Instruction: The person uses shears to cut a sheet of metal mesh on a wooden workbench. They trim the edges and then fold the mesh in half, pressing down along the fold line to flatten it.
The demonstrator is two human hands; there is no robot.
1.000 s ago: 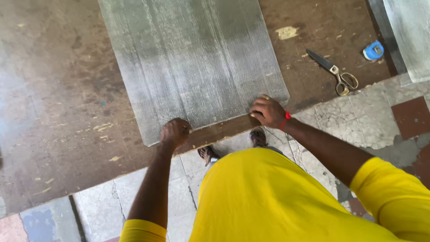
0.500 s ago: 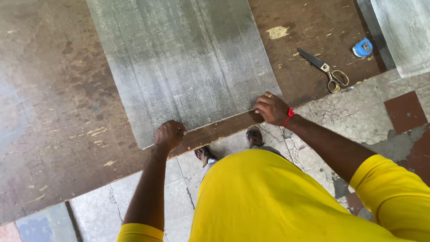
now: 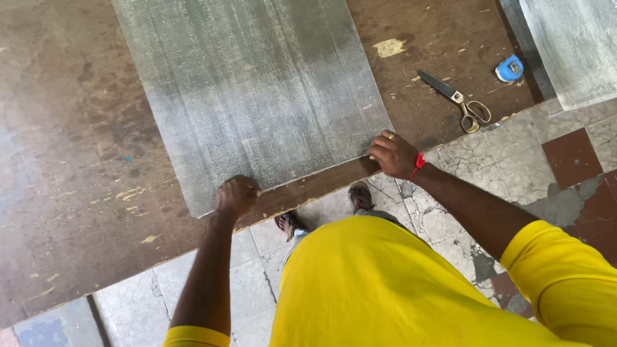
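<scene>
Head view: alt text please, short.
A person in a yellow shirt presses both hands, left hand and right hand, on the near edge of a grey textured sheet on a worn brown table; scissors lie nearby.

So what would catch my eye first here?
Probably the big silvery sheet lying flat on the worn brown table, with the left hand and the right hand pressed on its near edge. After that, the scissors and a small blue tape measure at the table's right end.

left hand (image 3: 236, 196): fist, arm straight | right hand (image 3: 393, 154): fingers curled, grip closed
</scene>
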